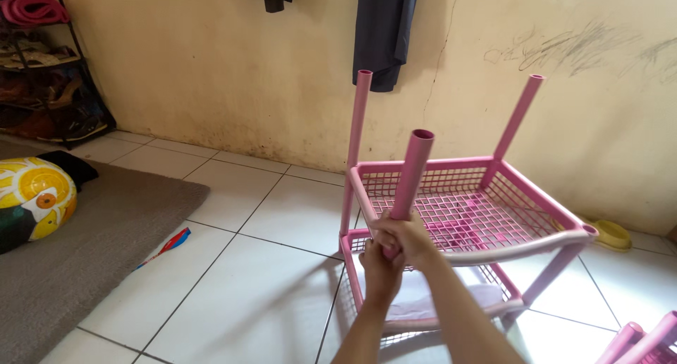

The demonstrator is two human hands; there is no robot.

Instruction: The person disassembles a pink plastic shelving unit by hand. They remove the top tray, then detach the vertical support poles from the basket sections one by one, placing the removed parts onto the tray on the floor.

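A pink plastic rack [522,188] with two mesh shelves stands on the tiled floor. Pink tubes rise from its far corners. Both my hands hold a third pink tube [412,170] upright at the near left corner of the upper shelf. My right hand [405,238] wraps the tube's lower end from above. My left hand [381,272] grips just beneath it, at the corner joint. The near rim of the upper shelf looks bent and pale.
A grey rug [92,244] lies left, with a yellow patterned helmet [32,198] on it. A small red and blue object [169,244] lies on the tiles. More pink tubes [642,339] lie bottom right. A yellow bowl [610,233] sits by the wall. A shoe rack [49,68] stands far left.
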